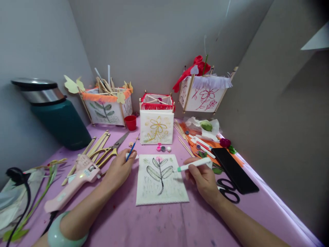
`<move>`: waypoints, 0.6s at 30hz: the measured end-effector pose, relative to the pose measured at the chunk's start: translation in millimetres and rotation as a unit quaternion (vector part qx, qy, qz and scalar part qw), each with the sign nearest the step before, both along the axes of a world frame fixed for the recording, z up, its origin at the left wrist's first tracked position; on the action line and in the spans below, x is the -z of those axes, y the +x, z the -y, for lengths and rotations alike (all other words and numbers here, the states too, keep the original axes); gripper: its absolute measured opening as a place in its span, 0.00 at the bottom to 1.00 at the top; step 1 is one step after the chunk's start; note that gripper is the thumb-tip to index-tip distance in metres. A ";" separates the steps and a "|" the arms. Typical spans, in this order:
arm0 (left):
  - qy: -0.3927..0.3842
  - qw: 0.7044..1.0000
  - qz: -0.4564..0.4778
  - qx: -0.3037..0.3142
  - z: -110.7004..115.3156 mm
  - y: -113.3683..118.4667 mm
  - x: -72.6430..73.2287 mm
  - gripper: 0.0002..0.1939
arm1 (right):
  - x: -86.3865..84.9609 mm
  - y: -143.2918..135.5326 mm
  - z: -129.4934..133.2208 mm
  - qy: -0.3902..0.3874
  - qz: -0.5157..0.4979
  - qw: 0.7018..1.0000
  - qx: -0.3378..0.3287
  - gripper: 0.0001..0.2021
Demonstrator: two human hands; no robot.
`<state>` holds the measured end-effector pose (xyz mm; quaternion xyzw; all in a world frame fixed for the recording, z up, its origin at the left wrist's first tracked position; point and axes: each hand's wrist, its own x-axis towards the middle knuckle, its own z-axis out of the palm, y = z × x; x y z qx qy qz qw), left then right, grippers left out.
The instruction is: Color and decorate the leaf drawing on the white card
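Pale green bangle [67,231] on left wrist. Hands apart: left hand [120,168] closed round blue paintbrush [131,151]; right hand [204,176] gripping white marker [194,164], green end at right side of flower panel [161,181], contact unclear. Panel lies flat on bench [115,226] between hands, well in from bench's right edge. Pink glue gun [74,181] left of left hand. Orange-fringed box [106,111] near back left corner.

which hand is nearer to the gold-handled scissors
Left. The left hand is close beside the gold-handled scissors, near their handles; the right hand is farther off, to the right of the flat flower drawing.
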<state>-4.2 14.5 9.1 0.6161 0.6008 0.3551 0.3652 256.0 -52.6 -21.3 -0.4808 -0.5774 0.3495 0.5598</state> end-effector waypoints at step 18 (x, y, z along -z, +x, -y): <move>-0.189 0.844 0.489 0.116 15.9 14.0 -2.8 0.09 | -43.3 -102.8 -26.2 0.180 0.487 0.851 -0.079 0.28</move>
